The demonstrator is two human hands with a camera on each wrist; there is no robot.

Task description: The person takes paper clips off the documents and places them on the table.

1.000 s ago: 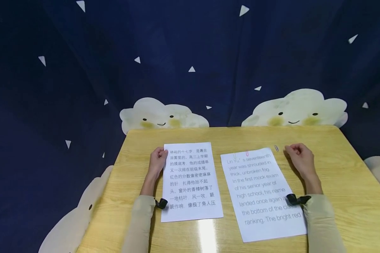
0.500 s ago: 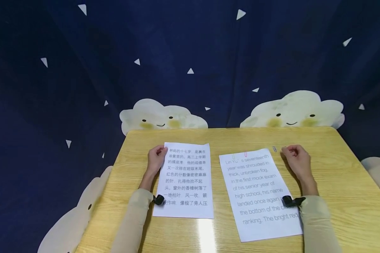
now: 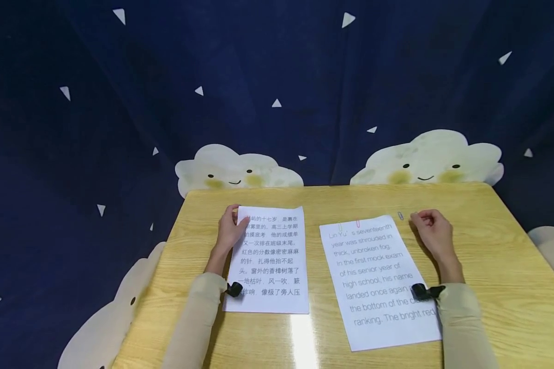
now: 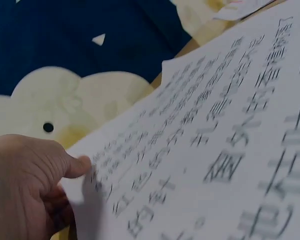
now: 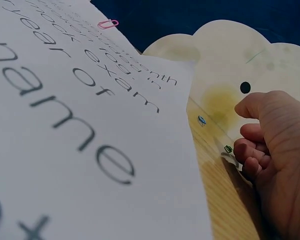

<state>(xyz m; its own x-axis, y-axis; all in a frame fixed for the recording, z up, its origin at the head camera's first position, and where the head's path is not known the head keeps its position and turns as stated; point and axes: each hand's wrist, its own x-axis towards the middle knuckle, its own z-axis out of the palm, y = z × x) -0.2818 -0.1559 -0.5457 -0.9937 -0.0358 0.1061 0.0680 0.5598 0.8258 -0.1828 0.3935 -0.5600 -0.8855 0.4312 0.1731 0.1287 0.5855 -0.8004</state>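
Observation:
My left hand (image 3: 232, 229) pinches the upper left edge of a white paper sheet with Chinese print (image 3: 270, 261), thumb on top and the other fingers going beneath. The left wrist view shows the thumb (image 4: 79, 166) lying on the page. My right hand (image 3: 434, 230) rests by the table's right side, its fingers loosely curled and seemingly holding nothing. Just beside its fingers is a small green paper clip (image 5: 228, 149); a blue paper clip (image 5: 202, 120) lies farther off. A sheet with English print (image 3: 378, 287) lies left of this hand, with a pink clip (image 3: 357, 223) and a yellowish clip (image 3: 340, 226) on its top edge.
The wooden table (image 3: 318, 205) ends at a dark blue curtain (image 3: 268, 61) with white triangles and cloud shapes. Light reflects off the table (image 3: 301, 338) between the two sheets. A black wrist camera (image 3: 426, 291) hangs over the English sheet's right edge.
The Chinese sheet's lower end has swung left and slightly up. My left thumb now reaches farther onto the page. The right hand has stayed nearly in place.

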